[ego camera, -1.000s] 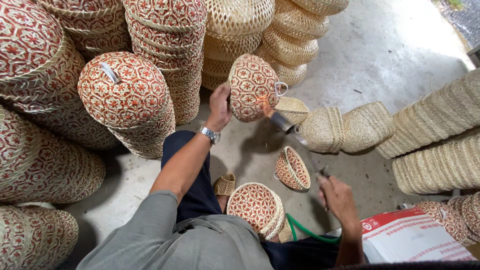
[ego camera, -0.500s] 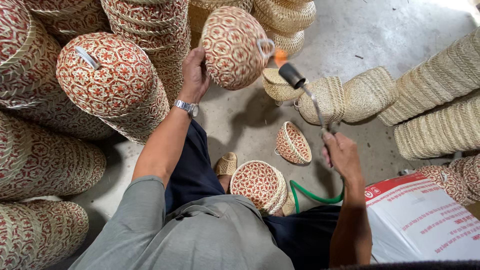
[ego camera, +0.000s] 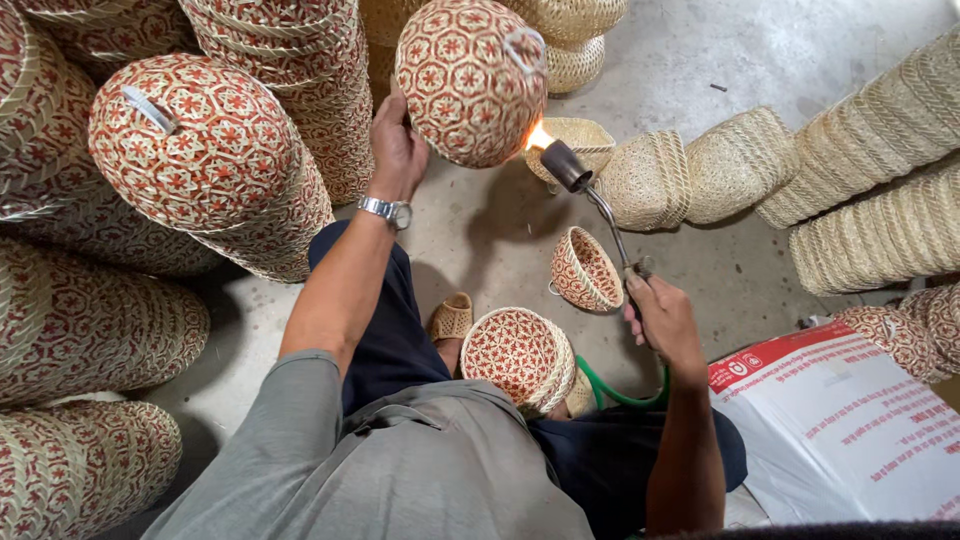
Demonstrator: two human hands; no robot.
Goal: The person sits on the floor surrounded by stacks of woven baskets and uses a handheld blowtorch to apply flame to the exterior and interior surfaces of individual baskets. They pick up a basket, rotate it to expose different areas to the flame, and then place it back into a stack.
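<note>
Concrete floor (ego camera: 760, 60) hemmed by basket stacks; left hand (ego camera: 396, 145) grips patterned basket (ego camera: 470, 75), right hand (ego camera: 662, 318) clasps torch (ego camera: 590, 195).

One package showing: large white sack (ego camera: 850, 440), flat, roughly rectangular, lying on the concrete floor (ego camera: 800, 60) at approx. 4 o'clock in view, just beside the person's right forearm. Red band running along its upper edge w/ a small round emblem near the top-left corner; red print lines covering the white face. Lower-right part running out of view.

Two pale strip tags showing on red-patterned baskets: one at 10 o'clock (ego camera: 150, 108), one at 12 o'clock (ego camera: 522, 48). No signs or screens.
</note>
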